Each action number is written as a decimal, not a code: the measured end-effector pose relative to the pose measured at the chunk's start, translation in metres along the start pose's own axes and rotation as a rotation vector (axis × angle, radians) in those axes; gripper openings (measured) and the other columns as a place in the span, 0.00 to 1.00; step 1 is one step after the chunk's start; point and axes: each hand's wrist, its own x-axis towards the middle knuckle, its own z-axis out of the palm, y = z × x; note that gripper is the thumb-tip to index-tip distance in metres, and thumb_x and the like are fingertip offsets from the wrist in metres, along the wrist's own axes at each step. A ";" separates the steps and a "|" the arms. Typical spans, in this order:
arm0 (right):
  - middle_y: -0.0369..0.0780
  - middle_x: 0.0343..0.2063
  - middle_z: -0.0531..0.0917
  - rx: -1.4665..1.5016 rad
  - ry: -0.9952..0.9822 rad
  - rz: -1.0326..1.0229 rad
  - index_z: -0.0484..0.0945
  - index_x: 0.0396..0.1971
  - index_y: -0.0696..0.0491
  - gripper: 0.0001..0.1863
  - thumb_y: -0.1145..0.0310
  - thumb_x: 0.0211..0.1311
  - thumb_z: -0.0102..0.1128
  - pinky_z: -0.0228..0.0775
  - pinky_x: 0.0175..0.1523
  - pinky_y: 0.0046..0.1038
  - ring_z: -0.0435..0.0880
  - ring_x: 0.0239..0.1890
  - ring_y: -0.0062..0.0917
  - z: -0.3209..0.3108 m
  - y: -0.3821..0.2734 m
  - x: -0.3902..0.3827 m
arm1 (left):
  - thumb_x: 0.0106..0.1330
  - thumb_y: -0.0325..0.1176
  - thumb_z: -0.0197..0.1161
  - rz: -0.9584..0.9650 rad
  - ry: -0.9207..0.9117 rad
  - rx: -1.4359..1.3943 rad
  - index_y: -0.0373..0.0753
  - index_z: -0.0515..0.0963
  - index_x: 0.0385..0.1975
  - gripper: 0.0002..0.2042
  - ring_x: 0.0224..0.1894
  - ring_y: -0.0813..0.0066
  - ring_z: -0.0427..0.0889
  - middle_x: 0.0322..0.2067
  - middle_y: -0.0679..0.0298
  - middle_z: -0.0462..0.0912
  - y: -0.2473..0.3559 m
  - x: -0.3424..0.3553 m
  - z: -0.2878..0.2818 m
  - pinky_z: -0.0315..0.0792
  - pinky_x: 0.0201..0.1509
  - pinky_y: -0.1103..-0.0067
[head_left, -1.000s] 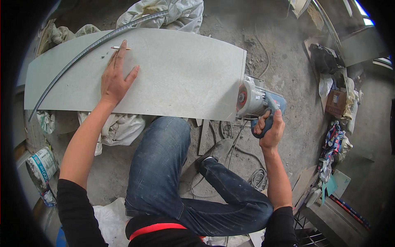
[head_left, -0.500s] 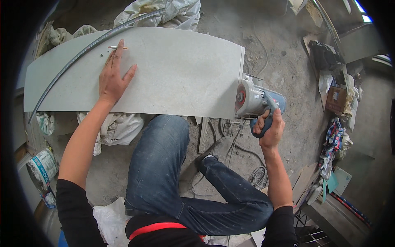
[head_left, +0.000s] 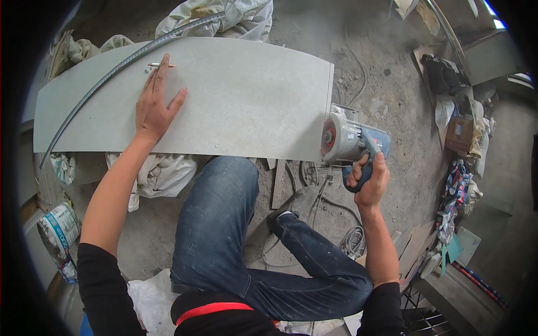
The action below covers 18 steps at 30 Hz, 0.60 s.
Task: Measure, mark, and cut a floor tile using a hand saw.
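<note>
A pale grey slab point(head_left: 252, 101) lies in front of me, its far edge bowed by the lens. Flat on its left part rests my left hand point(head_left: 154, 112), fingers stretched out. A pencil point(head_left: 171, 66) lies crosswise by its fingertips, partly covered by them. My right hand point(head_left: 370, 182) is wrapped round the handle of a circular saw point(head_left: 347, 137) with a blue and grey body. The saw sits at the slab's right end, its round red-centred disc facing the slab. A thin strip line runs along that end. The disc's lower edge is hidden.
A long marked metal strip point(head_left: 89, 92) crosses the slab's left side. White sacks point(head_left: 165, 176) bulge from beneath the slab. Cables point(head_left: 353, 241) coil on the dusty floor near my foot. Bags and a cardboard box point(head_left: 459, 133) stand along the right; a filled bag point(head_left: 60, 227) stands left.
The saw and my right hand have shifted slightly toward me along the slab's right end. My left hand stays in place on the slab.
</note>
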 end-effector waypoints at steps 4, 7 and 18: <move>0.34 0.16 0.72 0.007 0.014 0.010 0.76 0.36 0.56 0.31 0.40 0.87 0.53 0.67 0.21 0.25 0.71 0.15 0.19 -0.002 -0.002 -0.006 | 0.79 0.44 0.70 -0.008 -0.009 -0.032 0.45 0.55 0.90 0.44 0.79 0.43 0.75 0.82 0.50 0.71 0.000 0.001 0.000 0.72 0.81 0.58; 0.34 0.16 0.72 0.056 -0.002 0.030 0.76 0.36 0.56 0.31 0.39 0.87 0.53 0.68 0.21 0.25 0.71 0.15 0.19 -0.004 -0.001 -0.010 | 0.77 0.49 0.72 0.020 0.049 -0.020 0.50 0.54 0.91 0.47 0.76 0.37 0.77 0.74 0.45 0.79 -0.002 0.000 0.002 0.74 0.79 0.55; 0.34 0.16 0.72 0.014 0.008 0.029 0.76 0.35 0.55 0.32 0.38 0.87 0.53 0.66 0.20 0.24 0.70 0.14 0.18 -0.005 -0.003 -0.016 | 0.77 0.48 0.72 -0.007 0.022 -0.056 0.50 0.54 0.91 0.46 0.76 0.37 0.77 0.75 0.44 0.78 0.002 0.002 0.001 0.74 0.79 0.56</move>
